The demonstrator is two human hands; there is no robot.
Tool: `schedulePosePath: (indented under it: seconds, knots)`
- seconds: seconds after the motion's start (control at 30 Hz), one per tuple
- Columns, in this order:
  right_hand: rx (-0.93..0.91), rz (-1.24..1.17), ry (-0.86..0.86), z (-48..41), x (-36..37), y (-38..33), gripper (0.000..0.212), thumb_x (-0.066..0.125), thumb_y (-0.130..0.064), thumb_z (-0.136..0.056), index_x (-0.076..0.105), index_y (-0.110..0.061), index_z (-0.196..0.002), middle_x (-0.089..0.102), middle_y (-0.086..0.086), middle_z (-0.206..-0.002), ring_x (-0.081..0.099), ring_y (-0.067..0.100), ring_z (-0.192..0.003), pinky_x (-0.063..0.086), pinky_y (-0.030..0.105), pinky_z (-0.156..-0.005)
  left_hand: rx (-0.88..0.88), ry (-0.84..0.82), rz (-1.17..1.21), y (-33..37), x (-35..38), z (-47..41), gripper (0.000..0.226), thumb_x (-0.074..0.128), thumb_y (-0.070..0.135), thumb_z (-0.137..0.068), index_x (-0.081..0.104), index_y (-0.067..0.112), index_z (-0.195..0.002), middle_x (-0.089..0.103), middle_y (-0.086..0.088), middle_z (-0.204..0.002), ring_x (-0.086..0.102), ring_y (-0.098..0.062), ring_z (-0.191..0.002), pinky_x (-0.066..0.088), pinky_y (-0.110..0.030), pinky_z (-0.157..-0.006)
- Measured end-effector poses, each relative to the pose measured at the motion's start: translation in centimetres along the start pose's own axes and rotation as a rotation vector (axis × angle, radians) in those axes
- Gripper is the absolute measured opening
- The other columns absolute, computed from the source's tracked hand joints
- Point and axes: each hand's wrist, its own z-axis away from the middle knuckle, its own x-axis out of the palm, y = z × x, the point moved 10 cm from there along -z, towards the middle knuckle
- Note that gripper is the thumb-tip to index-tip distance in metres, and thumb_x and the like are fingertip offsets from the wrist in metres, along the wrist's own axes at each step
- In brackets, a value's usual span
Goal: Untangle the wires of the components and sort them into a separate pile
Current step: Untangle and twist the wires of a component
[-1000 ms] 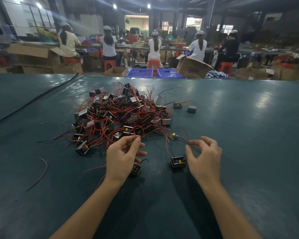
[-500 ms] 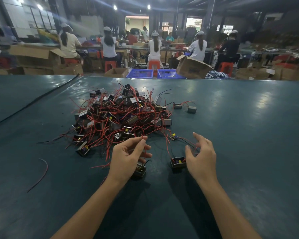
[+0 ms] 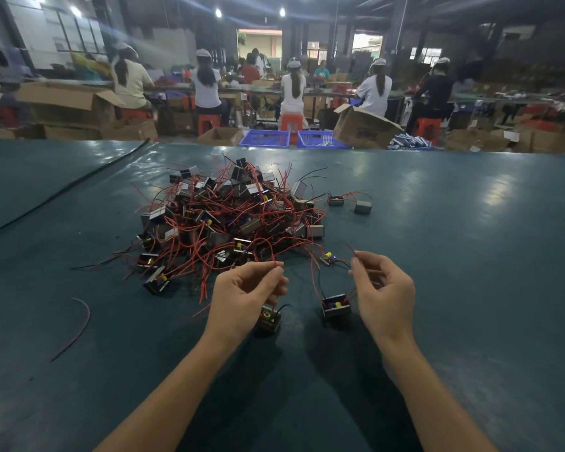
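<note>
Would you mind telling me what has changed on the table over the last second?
The right hand, spread open half a second ago, has pinched a red wire end and raised it. The left hand keeps its pinch on a second red wire; the small component below it slid slightly right. The boxed component beside the right hand and the tangled pile stayed put.

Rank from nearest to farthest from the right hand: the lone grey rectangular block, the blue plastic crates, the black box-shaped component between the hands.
From the right hand:
1. Black box-shaped component with a yellow part, on the table just left of it.
2. Grey rectangular block, further up the table, right of the pile.
3. Blue plastic crates, beyond the table's far edge.
</note>
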Motion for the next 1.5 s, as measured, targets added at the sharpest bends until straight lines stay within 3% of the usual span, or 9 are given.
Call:
schedulePosePath:
  seconds: [0.1, 0.27, 0.5, 0.57, 0.73, 0.97, 1.2, 1.43, 1.5]
  knots:
    - [-0.047, -0.063, -0.059, 0.7, 1.1, -1.8, 0.015, 0.067, -0.015, -0.091, 0.069, -0.03, -0.092, 0.069, -0.007, -0.079, 0.067, 0.019, -0.07, 0.054, 0.023, -0.064, 0.013, -0.011, -0.012, 0.3, 0.4, 0.1, 0.011, 0.067, 0.019, -0.085, 0.072, 0.012, -0.091, 0.073, -0.01, -0.072, 0.069, -0.021, -0.059, 0.051, -0.02, -0.049]
    - [-0.131, -0.067, -0.161, 2.7, 3.1, -4.3, 0.011, 0.067, -0.018, -0.091, 0.069, -0.028, -0.092, 0.066, -0.006, -0.075, 0.063, 0.017, -0.063, 0.053, 0.027, -0.058, 0.058, -0.086, -0.07, 1.0, 1.8, 0.9, 0.021, 0.066, 0.032, -0.083, 0.07, 0.02, -0.1, 0.072, -0.008, -0.068, 0.07, -0.024, -0.056, 0.05, -0.023, -0.045]
    - [-0.168, -0.075, -0.262, 4.4, 4.7, -5.3, 0.011, 0.066, -0.011, -0.091, 0.069, -0.022, -0.094, 0.068, -0.012, -0.079, 0.064, 0.012, -0.066, 0.051, 0.019, -0.059, 0.105, -0.067, -0.046, 2.0, 1.9, 1.3, 0.018, 0.067, 0.028, -0.084, 0.072, 0.016, -0.096, 0.073, -0.01, -0.078, 0.071, -0.027, -0.059, 0.056, -0.027, -0.051]
    - [-0.158, -0.071, -0.282, 4.7, 5.0, -5.2, 0.011, 0.065, -0.012, -0.091, 0.069, -0.022, -0.094, 0.069, -0.011, -0.08, 0.067, 0.013, -0.069, 0.054, 0.023, -0.06, 0.103, -0.046, -0.029, 2.1, 1.7, 1.3, 0.014, 0.066, 0.026, -0.084, 0.073, 0.018, -0.093, 0.073, -0.008, -0.082, 0.072, -0.027, -0.061, 0.056, -0.027, -0.05]
    - [-0.146, -0.066, -0.281, 5.0, 5.1, -5.3, 0.014, 0.063, -0.012, -0.093, 0.065, -0.026, -0.093, 0.068, -0.011, -0.082, 0.067, 0.012, -0.068, 0.057, 0.027, -0.059, 0.111, -0.017, -0.02, 2.3, 1.4, 1.1, 0.013, 0.068, 0.022, -0.084, 0.074, 0.012, -0.091, 0.075, -0.005, -0.08, 0.074, -0.021, -0.067, 0.057, -0.023, -0.056]
    - [-0.115, -0.063, -0.287, 5.1, 5.4, -4.9, 0.007, 0.062, -0.015, -0.094, 0.065, -0.021, -0.094, 0.066, -0.008, -0.078, 0.063, 0.012, -0.062, 0.051, 0.02, -0.055, 0.044, -0.022, 0.036, 1.8, 1.2, 1.0, 0.013, 0.067, 0.026, -0.085, 0.071, 0.014, -0.088, 0.074, -0.01, -0.075, 0.073, -0.028, -0.066, 0.058, -0.028, -0.052]
    - [-0.077, -0.108, -0.323, 5.3, 5.8, -4.6, 0.007, 0.06, -0.019, -0.095, 0.067, -0.021, -0.093, 0.07, 0.0, -0.078, 0.069, 0.021, -0.067, 0.059, 0.041, -0.062, 0.012, -0.03, 0.001, 1.4, 1.6, 1.0, 0.018, 0.065, 0.031, -0.085, 0.073, 0.016, -0.08, 0.073, -0.008, -0.076, 0.073, -0.026, -0.068, 0.059, -0.032, -0.055]
    - [0.019, -0.15, -0.3, 5.0, 5.8, -3.5, 0.009, 0.058, -0.02, -0.096, 0.065, -0.023, -0.092, 0.071, -0.006, -0.081, 0.069, 0.016, -0.073, 0.058, 0.029, -0.068, 0.032, -0.059, 0.015, 1.9, 2.0, 1.0, 0.019, 0.069, 0.026, -0.08, 0.073, 0.014, -0.094, 0.075, -0.007, -0.077, 0.074, -0.022, -0.07, 0.058, -0.024, -0.059]
    - [0.024, -0.169, -0.314, 5.1, 5.9, -3.5, 0.009, 0.058, -0.019, -0.096, 0.066, -0.022, -0.092, 0.071, -0.002, -0.082, 0.07, 0.018, -0.074, 0.059, 0.034, -0.069, 0.046, -0.079, 0.014, 2.1, 2.2, 1.1, 0.018, 0.068, 0.025, -0.08, 0.073, 0.015, -0.095, 0.075, -0.005, -0.078, 0.074, -0.021, -0.071, 0.057, -0.023, -0.059]
